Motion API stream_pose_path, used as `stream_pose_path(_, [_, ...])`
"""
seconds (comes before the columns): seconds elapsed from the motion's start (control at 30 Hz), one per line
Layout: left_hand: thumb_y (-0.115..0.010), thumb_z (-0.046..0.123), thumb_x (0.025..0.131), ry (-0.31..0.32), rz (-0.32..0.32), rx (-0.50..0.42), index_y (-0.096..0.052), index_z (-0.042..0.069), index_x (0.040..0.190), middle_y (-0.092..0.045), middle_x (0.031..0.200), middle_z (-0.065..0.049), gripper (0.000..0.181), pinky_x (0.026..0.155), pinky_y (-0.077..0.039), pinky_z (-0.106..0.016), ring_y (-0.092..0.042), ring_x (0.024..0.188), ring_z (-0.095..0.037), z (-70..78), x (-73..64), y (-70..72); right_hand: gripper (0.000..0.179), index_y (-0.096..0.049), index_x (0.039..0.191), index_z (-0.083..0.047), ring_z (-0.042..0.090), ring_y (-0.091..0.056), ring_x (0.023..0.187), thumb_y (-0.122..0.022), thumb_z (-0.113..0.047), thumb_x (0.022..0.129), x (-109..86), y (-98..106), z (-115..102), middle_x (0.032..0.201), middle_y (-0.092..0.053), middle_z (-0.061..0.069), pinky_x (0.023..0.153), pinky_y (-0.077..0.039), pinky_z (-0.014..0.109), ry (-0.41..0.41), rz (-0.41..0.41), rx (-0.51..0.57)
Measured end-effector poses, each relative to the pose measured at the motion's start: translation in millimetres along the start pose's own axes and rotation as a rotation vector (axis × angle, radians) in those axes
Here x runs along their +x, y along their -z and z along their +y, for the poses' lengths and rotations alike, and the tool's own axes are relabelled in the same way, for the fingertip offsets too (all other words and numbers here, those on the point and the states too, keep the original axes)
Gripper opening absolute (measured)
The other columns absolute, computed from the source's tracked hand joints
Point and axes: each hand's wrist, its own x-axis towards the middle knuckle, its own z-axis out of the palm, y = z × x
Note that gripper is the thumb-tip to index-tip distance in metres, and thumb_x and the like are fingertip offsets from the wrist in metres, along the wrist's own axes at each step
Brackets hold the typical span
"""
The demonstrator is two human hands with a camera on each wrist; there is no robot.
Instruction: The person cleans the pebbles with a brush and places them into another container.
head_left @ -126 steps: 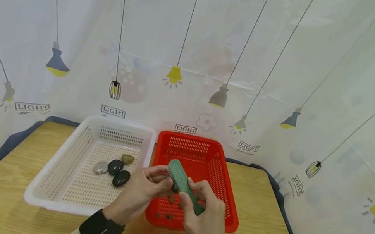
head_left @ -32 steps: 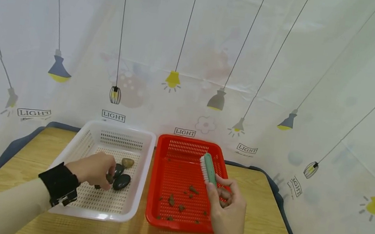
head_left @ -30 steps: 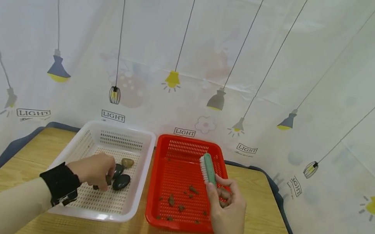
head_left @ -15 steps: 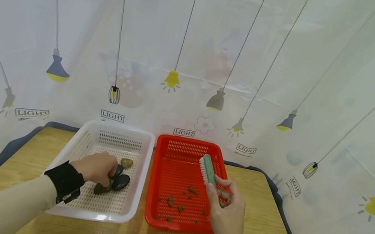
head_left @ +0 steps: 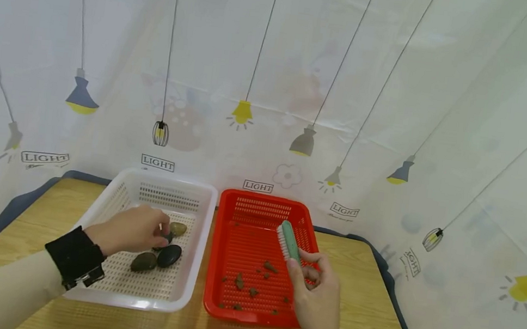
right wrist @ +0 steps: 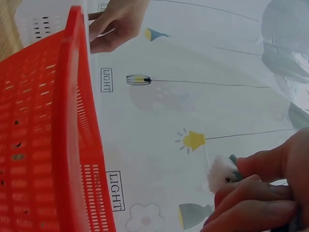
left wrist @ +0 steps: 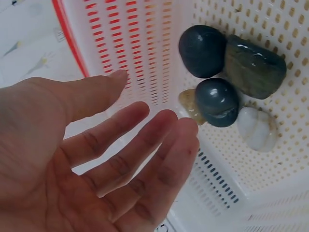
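Note:
My left hand point(head_left: 129, 229) hovers over the white basket point(head_left: 209, 223) with relaxed, parted fingers and nothing between them. Beneath it lies an olive-dark stone point(head_left: 144, 262) beside a black stone point(head_left: 170, 255) and a yellowish stone point(head_left: 178, 229). In the left wrist view a second black stone point(left wrist: 217, 102) and a white stone point(left wrist: 257, 129) also show on the basket floor; the hand is apart from all of them. Above the red basket point(head_left: 215, 290), my right hand point(head_left: 321, 300) grips a green scrubbing brush point(head_left: 290, 240) by its lower end, white bristles facing left.
Several brown crumbs point(head_left: 240, 281) lie scattered in the red basket. Both baskets stand side by side on a wooden table point(head_left: 365, 303). A patterned curtain point(head_left: 229, 45) rises behind the table.
Earlier both hands held the brush against a stone over the red basket. The left hand has since set the olive-dark stone in the white basket, let go and lifted away. The right hand still holds the brush.

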Motion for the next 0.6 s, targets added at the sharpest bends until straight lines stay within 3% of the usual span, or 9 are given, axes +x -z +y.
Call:
stream_pose_path(0.17, [-0.091, 0.022, 0.102, -0.044, 0.036, -0.017, -0.085, 0.014, 0.101, -0.083, 0.094, -0.001, 0.01, 0.071, -0.063, -0.034, -0.072, 0.083, -0.011, 2.0, -8.1, 5.3, 0.035, -0.071, 0.14, -0.003, 0.007, -0.04, 0.048, -0.08, -0.023, 0.113, 8.6, 5, 7, 0.088, -0.081, 0.013, 0.047, -0.036, 0.022, 0.015, -0.052, -0.14])
stream_pose_path(0.33, [-0.092, 0.025, 0.102, -0.07, 0.065, -0.041, -0.084, 0.018, 0.099, -0.084, 0.094, 0.002, 0.011, 0.07, -0.06, -0.031, -0.07, 0.082, -0.007, 4.6, -15.4, 6.3, 0.031, -0.069, 0.139, -0.002, 0.01, -0.042, 0.054, -0.079, -0.015, 0.112, 24.7, 10, 12, 0.07, -0.061, 0.003, 0.05, -0.033, 0.023, 0.013, -0.149, -0.301])
stream_pose_path(0.6, [-0.091, 0.026, 0.104, -0.109, 0.113, -0.075, -0.084, 0.021, 0.101, -0.081, 0.093, 0.013, 0.009, 0.073, -0.059, -0.027, -0.067, 0.085, -0.002, 13.2, -31.4, 6.8, 0.026, -0.069, 0.13, 0.005, 0.015, -0.051, 0.061, -0.073, -0.012, 0.111, 57.1, 8, 12, 0.08, -0.062, 0.005, 0.053, -0.042, 0.026, 0.041, -0.249, -0.504])
